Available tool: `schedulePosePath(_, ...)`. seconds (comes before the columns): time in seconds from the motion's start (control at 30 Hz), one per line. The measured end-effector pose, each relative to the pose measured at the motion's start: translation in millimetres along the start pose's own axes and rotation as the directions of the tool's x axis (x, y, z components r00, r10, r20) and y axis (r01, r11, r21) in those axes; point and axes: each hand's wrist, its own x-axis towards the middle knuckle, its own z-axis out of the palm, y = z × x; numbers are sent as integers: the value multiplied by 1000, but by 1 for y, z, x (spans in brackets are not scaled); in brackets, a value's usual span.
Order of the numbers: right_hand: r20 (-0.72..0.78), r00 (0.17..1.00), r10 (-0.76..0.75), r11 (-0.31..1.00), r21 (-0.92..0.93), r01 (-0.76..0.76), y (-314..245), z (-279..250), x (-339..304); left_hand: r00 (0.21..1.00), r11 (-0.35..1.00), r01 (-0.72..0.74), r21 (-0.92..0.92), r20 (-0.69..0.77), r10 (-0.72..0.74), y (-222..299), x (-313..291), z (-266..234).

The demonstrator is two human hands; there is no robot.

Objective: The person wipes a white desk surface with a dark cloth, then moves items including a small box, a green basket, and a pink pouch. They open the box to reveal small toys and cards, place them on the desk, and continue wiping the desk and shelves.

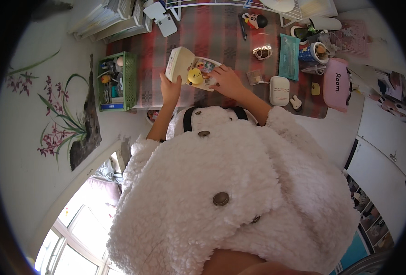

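A small white box [182, 59] sits on the table with its lid raised on the left. Inside it are a round yellow toy with a face [194, 76] and small colourful items [205, 67] that I cannot make out. My left hand [170, 88] is closed on the box's left side, by the lid, with the thumb toward the inside. On the opposite side, my right hand [227, 81] holds the right edge, its fingers curved over the rim. The undersides of both grips are hidden.
On the left stands a green basket [129, 82] of small things. To the right lie a white case [279, 90], a teal packet [289, 57], a pink pouch [336, 85] and a blue cup [309, 53]. A white wire rack [230, 5] and a figurine [255, 20] are at the back.
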Motion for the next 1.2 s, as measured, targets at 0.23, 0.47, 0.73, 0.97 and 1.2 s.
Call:
schedulePosePath(0.23,1,490,871,337,726,-600,37,29,-24,750,788,-572,228,535,389,-6,-16,-1)
schedulePosePath(0.47,289,633,718,557,308,-771,30,61,-29,846,999,31,11,532,-32,-58,37,52)
schedulePosePath(0.73,599,474,645,-148,707,-691,17,33,-41,663,863,498,-82,677,-319,-21,30,39)
schedulePosePath(0.97,598,535,597,-358,795,-489,-6,-27,-75,435,849,528,2,858,-273,18,9,48)
schedulePosePath(1.2,490,556,671,-376,872,-314,-18,-68,-153,104,879,464,111,978,-179,78,-3,91)
